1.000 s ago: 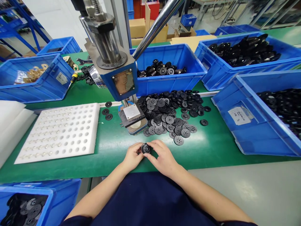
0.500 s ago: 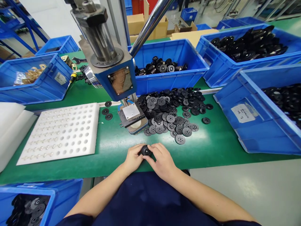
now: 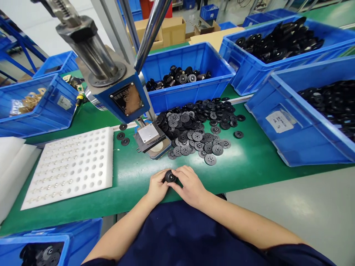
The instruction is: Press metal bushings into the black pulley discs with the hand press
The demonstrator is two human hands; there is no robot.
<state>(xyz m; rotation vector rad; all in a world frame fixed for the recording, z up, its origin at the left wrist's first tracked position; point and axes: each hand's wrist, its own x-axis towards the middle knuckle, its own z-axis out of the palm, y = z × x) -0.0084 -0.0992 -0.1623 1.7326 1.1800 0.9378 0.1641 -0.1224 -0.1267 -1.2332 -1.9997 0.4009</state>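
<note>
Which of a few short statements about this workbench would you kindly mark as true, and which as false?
1. The left hand and right hand hold one round black part between them. True.
2. Three loose discs lie between the foam tray and the press. True.
3. The left hand rests on the foam tray. False: it is at the round black part.
4. The foam tray is black. False: it is white.

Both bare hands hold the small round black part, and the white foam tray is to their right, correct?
No, the head view shows the white foam tray to their left; the left hand and right hand hold the small round black part.
</note>
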